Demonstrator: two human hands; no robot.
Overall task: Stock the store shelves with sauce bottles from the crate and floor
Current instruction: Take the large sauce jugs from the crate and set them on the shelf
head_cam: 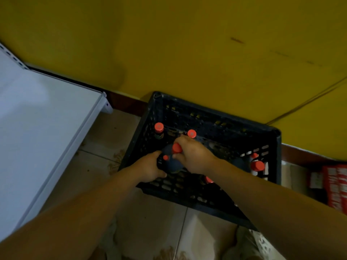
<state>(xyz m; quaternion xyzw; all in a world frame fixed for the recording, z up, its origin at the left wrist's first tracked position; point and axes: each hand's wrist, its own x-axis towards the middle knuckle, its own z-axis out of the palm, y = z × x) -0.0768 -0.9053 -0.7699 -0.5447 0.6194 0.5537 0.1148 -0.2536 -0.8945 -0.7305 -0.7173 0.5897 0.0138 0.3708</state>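
Your left grip clutches a dark bottle | right grip wraps a red-capped bottle | forearm hides crate bottles near right; labels too blurred.

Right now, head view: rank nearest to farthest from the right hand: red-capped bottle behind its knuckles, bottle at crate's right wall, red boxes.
1. Red-capped bottle, just behind the right hand.
2. Right-wall bottle, inside the crate, to the right.
3. Red boxes, outside it, far right.

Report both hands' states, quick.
Left hand: holds a dark sauce bottle in the crate.
Right hand: holds a second sauce bottle by its top.
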